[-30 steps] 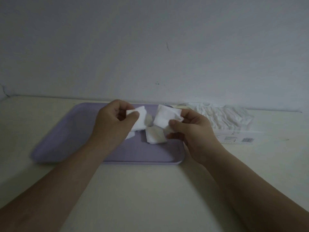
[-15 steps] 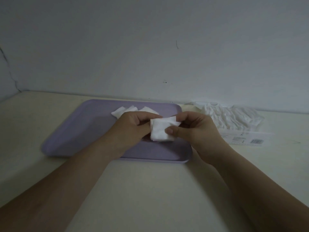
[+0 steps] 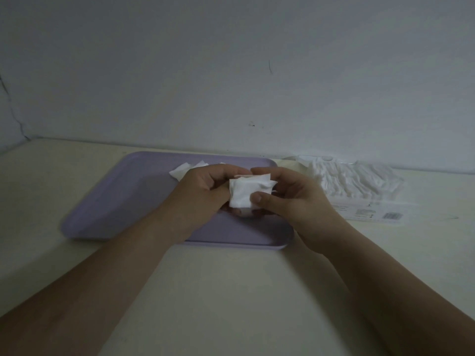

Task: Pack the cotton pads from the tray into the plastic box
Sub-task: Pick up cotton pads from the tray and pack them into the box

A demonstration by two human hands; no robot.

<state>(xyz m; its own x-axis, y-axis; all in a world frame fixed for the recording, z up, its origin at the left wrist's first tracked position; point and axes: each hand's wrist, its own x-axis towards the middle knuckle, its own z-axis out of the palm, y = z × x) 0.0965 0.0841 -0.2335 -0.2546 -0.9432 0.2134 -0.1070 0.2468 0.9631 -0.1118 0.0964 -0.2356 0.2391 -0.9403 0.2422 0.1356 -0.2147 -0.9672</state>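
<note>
A dim cream tabletop (image 3: 231,291) met a bare wall. Above the purple tray (image 3: 123,196), the left hand (image 3: 205,191) and right hand (image 3: 290,199) pinched one stack of cotton pads (image 3: 245,195). Behind the grip, loose pads (image 3: 183,172) lay partly hidden. To its right, the plastic box (image 3: 354,179) carried a barcode label (image 3: 385,214) too blurred to read.

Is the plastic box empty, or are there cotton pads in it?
Not empty: the plastic box holds a thick row of white cotton pads. How full, I cannot tell.
</note>
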